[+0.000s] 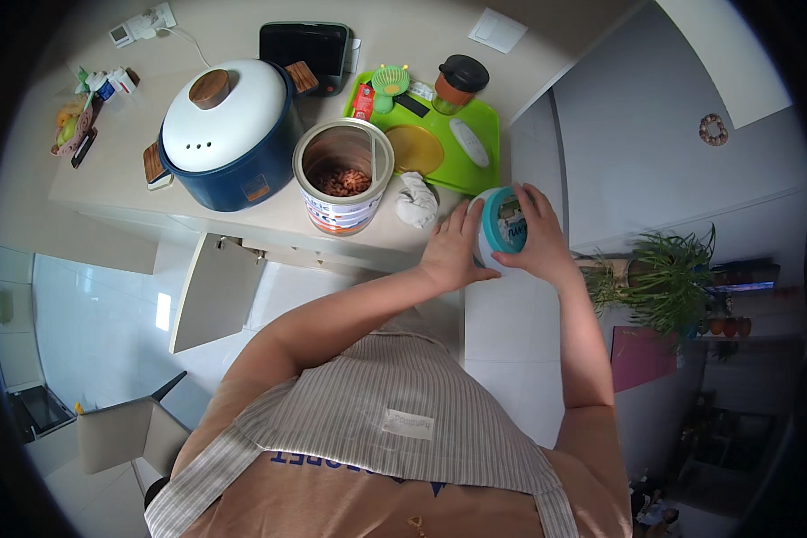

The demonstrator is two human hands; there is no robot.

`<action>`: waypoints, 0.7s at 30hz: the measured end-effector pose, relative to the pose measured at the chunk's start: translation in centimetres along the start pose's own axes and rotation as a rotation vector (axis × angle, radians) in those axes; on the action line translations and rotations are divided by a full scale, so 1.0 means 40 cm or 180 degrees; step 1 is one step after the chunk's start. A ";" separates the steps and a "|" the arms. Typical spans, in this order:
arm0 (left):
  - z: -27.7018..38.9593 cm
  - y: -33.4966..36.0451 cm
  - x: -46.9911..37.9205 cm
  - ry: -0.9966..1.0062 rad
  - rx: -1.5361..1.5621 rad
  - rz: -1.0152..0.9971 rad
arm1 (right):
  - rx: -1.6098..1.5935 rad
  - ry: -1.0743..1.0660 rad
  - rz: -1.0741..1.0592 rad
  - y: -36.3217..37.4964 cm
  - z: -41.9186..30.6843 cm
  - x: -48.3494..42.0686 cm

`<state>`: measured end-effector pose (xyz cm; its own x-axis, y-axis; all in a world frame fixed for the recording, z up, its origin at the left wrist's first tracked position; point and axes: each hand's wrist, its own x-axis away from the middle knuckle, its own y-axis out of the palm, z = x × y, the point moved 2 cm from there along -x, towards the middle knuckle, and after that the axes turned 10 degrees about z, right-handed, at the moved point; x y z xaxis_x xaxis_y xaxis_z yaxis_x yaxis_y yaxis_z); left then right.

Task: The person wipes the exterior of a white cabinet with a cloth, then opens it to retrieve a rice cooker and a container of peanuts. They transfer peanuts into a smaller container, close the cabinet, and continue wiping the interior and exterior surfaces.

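Between my two hands is a white round container with a teal-rimmed lid (493, 225), held tilted by the counter's right end. My left hand (452, 249) wraps around its white body. Over the lid, my right hand (543, 239) spreads its fingers and thumb along the rim; the lid's middle looks see-through and bears writing. A large open tin (343, 216) stands upright left of my hands, its bottom covered by reddish-brown kernels or nuts (344, 181). Beside the tin, close to my left hand, lies a crumpled white cloth (416, 202).
A blue pot (232, 181) with a white lid stands left of the tin. Behind, a green tray (487, 131) bears an amber disc (413, 149), a small fan (390, 82), a white remote-like device (469, 142) and a black-lidded cup (460, 77). Below the counter, a cabinet door (218, 292) hangs open.
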<state>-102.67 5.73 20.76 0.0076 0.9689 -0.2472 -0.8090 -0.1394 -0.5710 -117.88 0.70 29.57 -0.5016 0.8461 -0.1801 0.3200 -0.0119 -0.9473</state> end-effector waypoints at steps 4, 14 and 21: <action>-0.003 -0.008 -0.003 0.0120 0.0068 0.0022 | -0.0027 0.0224 0.0199 0.007 -0.015 0.003; -0.045 -0.070 0.105 0.0272 -0.0090 -0.0212 | 0.0984 -0.1292 -0.0436 0.169 -0.085 -0.363; -0.117 -0.216 0.214 0.0178 0.0265 -0.0704 | 0.2337 -0.2264 -0.1746 0.421 0.013 -0.481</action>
<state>-92.85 14.29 19.92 0.2207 0.9608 -0.1676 -0.8298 0.0946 -0.5500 -103.27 -16.08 16.97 -0.8416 0.3455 0.4151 -0.5068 -0.2397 -0.8281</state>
